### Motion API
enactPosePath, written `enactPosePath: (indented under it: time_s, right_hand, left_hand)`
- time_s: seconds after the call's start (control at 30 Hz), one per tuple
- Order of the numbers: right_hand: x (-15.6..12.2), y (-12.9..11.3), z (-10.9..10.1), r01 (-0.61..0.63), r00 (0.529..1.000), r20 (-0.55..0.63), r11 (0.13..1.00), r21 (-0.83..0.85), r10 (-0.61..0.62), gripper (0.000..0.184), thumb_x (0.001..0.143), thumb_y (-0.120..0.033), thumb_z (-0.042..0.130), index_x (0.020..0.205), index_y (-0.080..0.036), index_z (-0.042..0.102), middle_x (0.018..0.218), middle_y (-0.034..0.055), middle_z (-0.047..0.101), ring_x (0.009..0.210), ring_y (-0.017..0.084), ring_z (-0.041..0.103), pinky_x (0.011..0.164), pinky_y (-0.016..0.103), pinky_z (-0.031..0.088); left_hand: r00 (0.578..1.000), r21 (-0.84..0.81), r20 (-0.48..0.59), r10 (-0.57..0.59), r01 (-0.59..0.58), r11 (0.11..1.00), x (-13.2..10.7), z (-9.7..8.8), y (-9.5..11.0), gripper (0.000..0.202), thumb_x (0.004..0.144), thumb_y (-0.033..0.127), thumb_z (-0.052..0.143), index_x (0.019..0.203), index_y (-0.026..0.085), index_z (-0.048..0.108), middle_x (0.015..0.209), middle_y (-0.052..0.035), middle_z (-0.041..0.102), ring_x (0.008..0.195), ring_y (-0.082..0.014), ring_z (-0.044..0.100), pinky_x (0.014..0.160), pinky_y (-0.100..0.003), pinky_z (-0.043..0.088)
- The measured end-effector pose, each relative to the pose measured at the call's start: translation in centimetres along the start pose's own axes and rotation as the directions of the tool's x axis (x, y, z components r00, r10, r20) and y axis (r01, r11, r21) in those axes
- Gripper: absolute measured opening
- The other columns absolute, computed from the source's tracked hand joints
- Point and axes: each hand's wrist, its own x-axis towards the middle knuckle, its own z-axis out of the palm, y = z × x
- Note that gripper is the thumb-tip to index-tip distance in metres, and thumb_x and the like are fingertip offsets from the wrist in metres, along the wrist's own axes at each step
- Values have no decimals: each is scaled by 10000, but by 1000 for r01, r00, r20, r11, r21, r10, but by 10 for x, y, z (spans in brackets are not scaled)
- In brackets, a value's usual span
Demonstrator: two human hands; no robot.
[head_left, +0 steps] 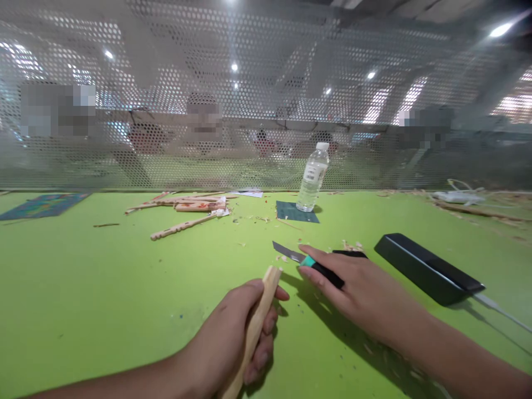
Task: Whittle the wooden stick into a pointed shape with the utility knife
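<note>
My left hand (236, 321) is wrapped around a pale wooden stick (258, 318), its upper end pointing away from me and its lower end running out of view at the bottom. My right hand (349, 282) grips a utility knife (319, 269) with a black and teal handle. The knife's bare blade (286, 251) points up and to the left, a little beyond the tip of the stick and apart from it. Wood shavings (282, 258) lie on the green table (124, 310) near the blade.
A water bottle (313, 177) stands on a dark sheet (286, 210). Carved sticks (183, 226) lie in a pile at the back left. To the right sit a black box-shaped device (428, 269) with a white cable and more wood scraps. A perforated metal screen (249, 160) closes the table's far edge.
</note>
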Motion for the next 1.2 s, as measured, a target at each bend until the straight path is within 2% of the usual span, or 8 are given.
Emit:
enactPosePath:
  time_s: [0.13, 0.3, 0.43, 0.63, 0.77, 0.9, 1.0, 1.2]
  right_hand:
    - [0, -1, 0, 18, 1000, -13, 1000, 14, -18, 527, 1083, -453, 385, 1406, -130, 648, 1224, 127, 777, 1016, 305, 786, 842, 485, 653]
    - [-2, -1, 1, 62, 998, -21, 997, 45, -61, 506, 1086, -444, 396, 1407, -142, 645, 1264, 118, 760, 1068, 290, 774, 869, 465, 651]
    - [-3, -2, 4, 123, 992, -13, 988, 90, -122, 488, 1092, -432, 400, 1422, -156, 631, 1303, 108, 743, 1101, 273, 763, 905, 446, 641]
    - [-6, -6, 2, 166, 986, -16, 974, 154, -165, 481, 1093, -416, 403, 1424, -147, 624, 1294, 130, 748, 1086, 279, 766, 894, 445, 639]
    - [-9, -10, -2, 182, 977, 75, 964, 194, -199, 502, 1087, -442, 423, 1481, -173, 578, 1228, 141, 776, 1045, 287, 774, 919, 460, 622]
    - [-9, -13, -3, 220, 957, 129, 940, 260, -260, 498, 1093, -467, 401, 1454, -187, 599, 1298, 138, 746, 1084, 293, 759, 923, 469, 613]
    - [-9, -14, -1, 236, 952, 132, 935, 265, -278, 508, 1098, -481, 380, 1461, -193, 588, 1310, 128, 742, 1077, 299, 759, 892, 475, 616]
    - [-13, -15, 1, 252, 959, 93, 954, 165, -269, 540, 1105, -490, 351, 1511, -185, 535, 1157, 133, 790, 928, 300, 778, 745, 443, 611]
  left_hand:
    - [999, 12, 49, 8, -9, 1000, -2, -3, -1, 355, 990, 568, 485, 931, 225, 554, 480, 76, 449, 347, -74, 294, 309, -160, 261]
    - [981, 45, 165, 105, -114, 992, 1, -9, -6, 238, 1015, 453, 515, 915, 238, 490, 482, 80, 497, 297, -74, 333, 290, -166, 303]
    - [972, 70, 176, 158, -172, 983, 5, -11, -10, 193, 1023, 417, 548, 983, 246, 469, 520, 96, 524, 295, -59, 344, 298, -154, 327]
    - [983, 59, 109, 145, -152, 987, 2, -6, -6, 250, 956, 403, 657, 1029, 250, 474, 544, 134, 451, 327, -32, 274, 288, -120, 292]
    - [986, 91, 128, 111, -123, 988, 1, -4, -5, 373, 926, 531, 691, 878, 247, 454, 486, 138, 393, 327, -29, 252, 296, -117, 291]
    - [983, 127, 144, 112, -130, 983, 2, -5, -8, 418, 897, 604, 699, 881, 251, 476, 438, 139, 396, 295, -37, 255, 290, -126, 291]
    - [982, 136, 149, 115, -136, 981, 4, -6, -8, 440, 866, 616, 729, 859, 247, 489, 419, 137, 403, 281, -39, 261, 282, -128, 302]
    - [986, 195, 130, 108, -132, 972, 3, -5, -6, 540, 860, 657, 701, 633, 223, 474, 345, 86, 403, 242, -57, 304, 253, -151, 302]
